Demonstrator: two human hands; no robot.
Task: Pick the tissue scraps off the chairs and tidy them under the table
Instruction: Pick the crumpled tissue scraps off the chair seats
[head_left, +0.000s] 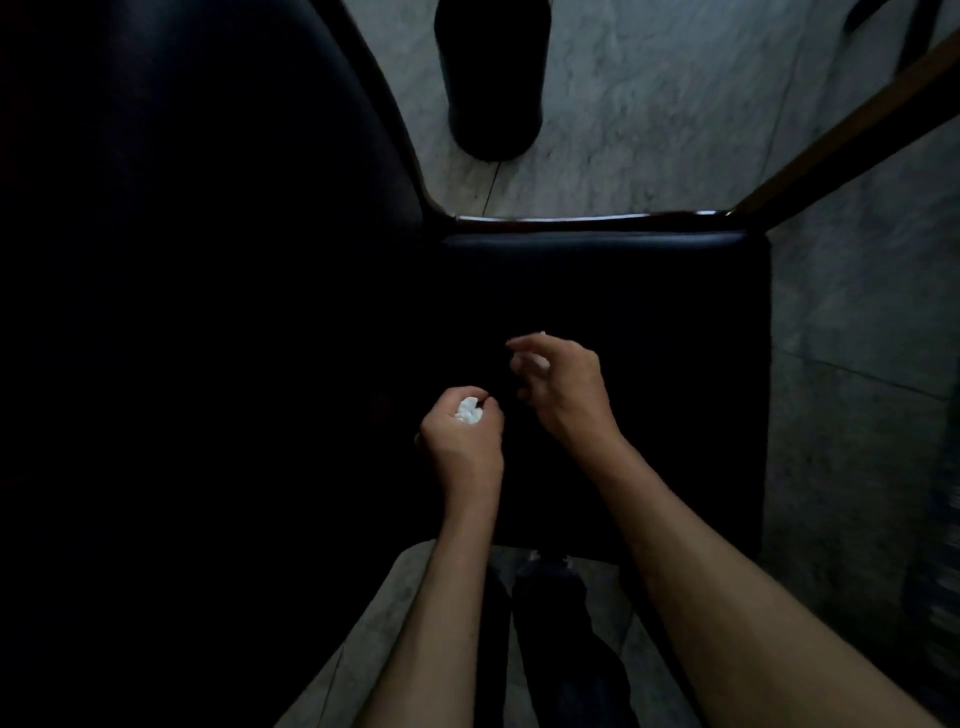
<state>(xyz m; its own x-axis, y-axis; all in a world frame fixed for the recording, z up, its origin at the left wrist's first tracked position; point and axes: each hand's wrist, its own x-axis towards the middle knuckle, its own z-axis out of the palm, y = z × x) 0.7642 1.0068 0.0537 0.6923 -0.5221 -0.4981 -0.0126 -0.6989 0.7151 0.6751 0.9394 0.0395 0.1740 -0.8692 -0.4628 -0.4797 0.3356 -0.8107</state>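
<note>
The light is dim. Grey marbled floor (649, 104) tiles fill the background. A dark cylindrical bin (491, 78) stands on them.

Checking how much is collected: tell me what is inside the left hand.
The left hand grips a wad of white tissue scraps, showing at the top of the grip. The curled fingers cover the rest, so how much it holds cannot be told.

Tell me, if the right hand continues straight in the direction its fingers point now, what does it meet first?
Probably the dark chair seat. The right hand reaches left and forward above it, fingers loosely curled, with only seat cushion ahead. Height above the seat is unclear in this dim view.
</note>
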